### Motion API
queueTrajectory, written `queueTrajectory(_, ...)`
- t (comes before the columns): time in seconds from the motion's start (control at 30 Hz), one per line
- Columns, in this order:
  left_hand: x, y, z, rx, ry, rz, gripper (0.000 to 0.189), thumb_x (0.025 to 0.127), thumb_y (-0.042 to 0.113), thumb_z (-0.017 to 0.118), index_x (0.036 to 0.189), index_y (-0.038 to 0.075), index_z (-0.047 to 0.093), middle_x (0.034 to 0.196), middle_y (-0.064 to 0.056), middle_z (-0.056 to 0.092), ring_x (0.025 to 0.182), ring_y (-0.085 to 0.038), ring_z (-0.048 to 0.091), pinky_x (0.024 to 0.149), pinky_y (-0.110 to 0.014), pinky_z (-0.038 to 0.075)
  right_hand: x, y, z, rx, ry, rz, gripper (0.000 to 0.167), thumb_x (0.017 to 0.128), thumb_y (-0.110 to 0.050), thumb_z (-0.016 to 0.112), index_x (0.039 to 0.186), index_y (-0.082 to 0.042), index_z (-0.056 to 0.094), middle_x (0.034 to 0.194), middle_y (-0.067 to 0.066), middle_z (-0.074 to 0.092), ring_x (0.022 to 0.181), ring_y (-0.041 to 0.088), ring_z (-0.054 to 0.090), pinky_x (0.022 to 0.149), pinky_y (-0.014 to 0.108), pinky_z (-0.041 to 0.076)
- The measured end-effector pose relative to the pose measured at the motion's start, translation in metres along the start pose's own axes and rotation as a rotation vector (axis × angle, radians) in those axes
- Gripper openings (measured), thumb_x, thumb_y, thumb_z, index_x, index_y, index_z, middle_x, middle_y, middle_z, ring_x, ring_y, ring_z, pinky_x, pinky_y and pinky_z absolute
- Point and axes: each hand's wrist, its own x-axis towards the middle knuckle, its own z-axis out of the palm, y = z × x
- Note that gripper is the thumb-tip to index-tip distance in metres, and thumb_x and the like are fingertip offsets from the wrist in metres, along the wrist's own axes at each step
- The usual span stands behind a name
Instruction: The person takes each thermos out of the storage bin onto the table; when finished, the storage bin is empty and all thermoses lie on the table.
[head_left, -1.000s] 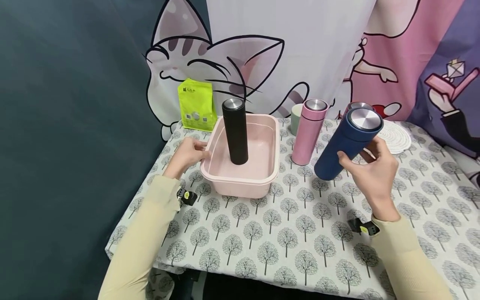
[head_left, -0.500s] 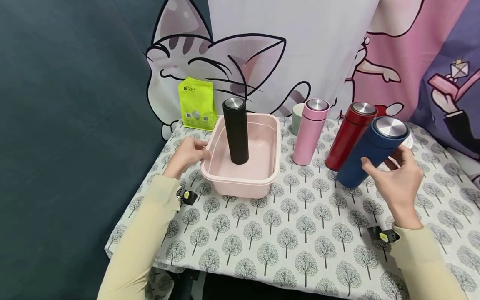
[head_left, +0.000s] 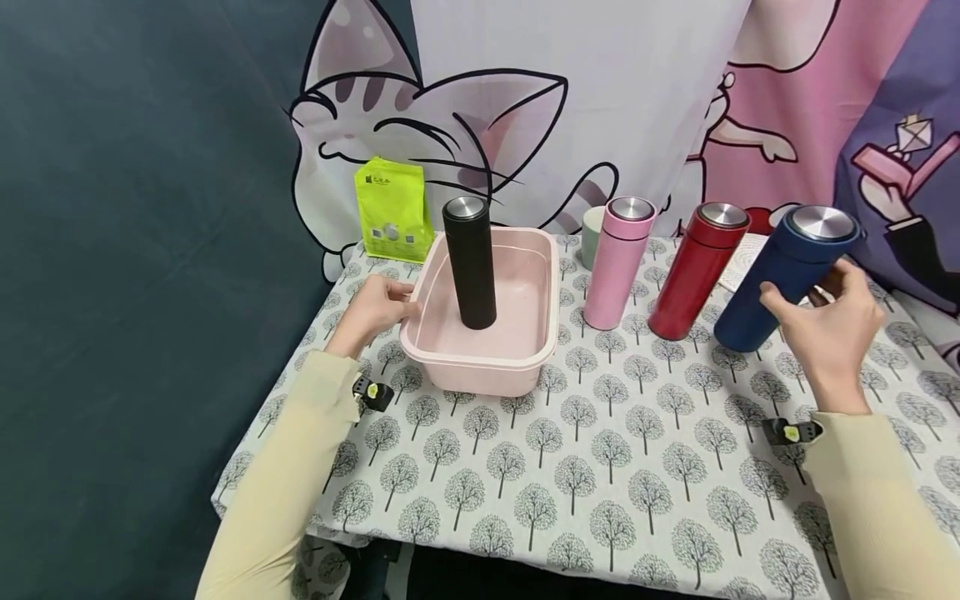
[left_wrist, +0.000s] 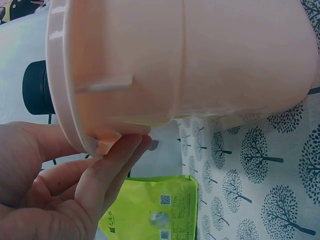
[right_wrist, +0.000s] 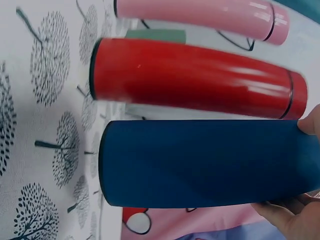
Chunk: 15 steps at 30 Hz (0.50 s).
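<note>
My right hand (head_left: 836, 329) grips a blue thermos bottle (head_left: 780, 283) with a silver lid, at the right of the table. To its left stand a red thermos (head_left: 693, 279) and a pink thermos (head_left: 617, 271). In the right wrist view the blue bottle (right_wrist: 205, 162) fills the middle, beside the red one (right_wrist: 190, 75). My left hand (head_left: 375, 310) pinches the left rim of a pale pink plastic basin (head_left: 480, 373); the left wrist view shows thumb and fingers on the basin's rim (left_wrist: 60, 75). A black thermos (head_left: 471, 271) stands upright inside the basin.
Behind the basin stands a bright green bag (head_left: 393, 208). A pale green cup (head_left: 592, 237) is partly hidden behind the pink thermos. A white round mat (head_left: 742, 262) lies behind the blue bottle. A tree-print cloth (head_left: 555, 475) covers the table, with a cartoon curtain behind.
My right hand has carried the blue thermos rightward, past the red one, which was mostly hidden behind it. The left hand and the basin have stayed in place.
</note>
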Motion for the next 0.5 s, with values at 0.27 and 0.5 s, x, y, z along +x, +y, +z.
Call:
queueTrajectory(0.27, 0.003, -0.001, 0.002, 0.007, -0.009, -0.024, 0.044, 0.09, 0.008, 0.065, 0.132, -0.003, 0.057, 0.127, -0.023, 0.063, 0.116, -0.033, 0.061, 0.101, -0.041, 0.05, 0.013, 0.02, 0.006, -0.074, 0.011, 0.076, 0.06, 0.074, -0.032, 0.08, 0.129, -0.022, 0.059, 0.106, -0.02, 0.057, 0.088, -0.015, 0.05, 0.085, 0.008, 0.046)
queueTrajectory(0.5, 0.002, -0.003, 0.001, 0.004, -0.002, -0.019, 0.044, 0.09, 0.007, 0.064, 0.133, -0.003, 0.056, 0.125, -0.024, 0.063, 0.115, -0.034, 0.062, 0.101, -0.042, 0.05, 0.013, 0.024, 0.011, -0.109, -0.015, 0.085, 0.064, 0.076, -0.036, 0.078, 0.133, -0.017, 0.055, 0.101, -0.025, 0.048, 0.084, -0.017, 0.041, 0.093, 0.016, 0.034)
